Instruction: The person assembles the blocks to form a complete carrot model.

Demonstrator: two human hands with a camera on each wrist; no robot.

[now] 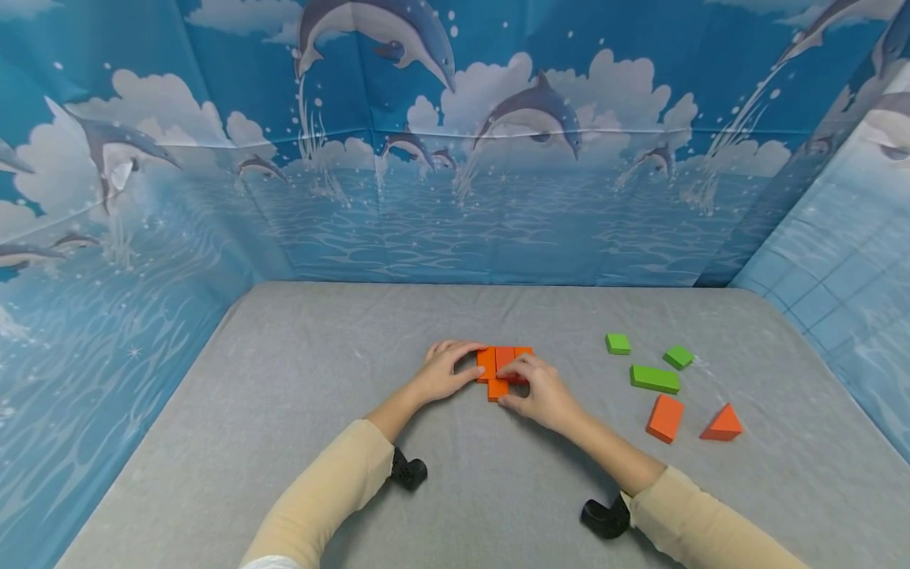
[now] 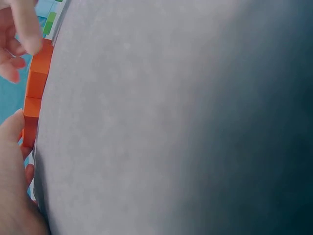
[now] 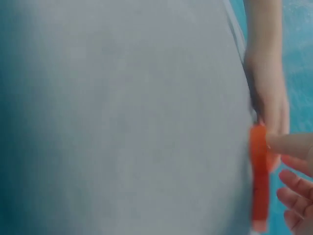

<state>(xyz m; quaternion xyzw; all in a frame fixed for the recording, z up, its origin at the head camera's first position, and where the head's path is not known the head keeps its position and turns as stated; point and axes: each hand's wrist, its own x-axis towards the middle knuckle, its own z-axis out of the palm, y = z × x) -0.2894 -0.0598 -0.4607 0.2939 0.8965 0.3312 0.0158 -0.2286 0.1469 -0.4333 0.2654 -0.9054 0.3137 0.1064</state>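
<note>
Grey counter: orange blocks sit grouped, left hand outstretched against them, right hand pinching one; five loose blocks lie apart.

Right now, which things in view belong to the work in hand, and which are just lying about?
In the work:
- grouped orange blocks
- left hand, at their left side
- right hand, at their right

Seemingly lying about, off to the right, untouched:
- three green blocks
- loose orange rectangular block
- orange triangular block
</note>
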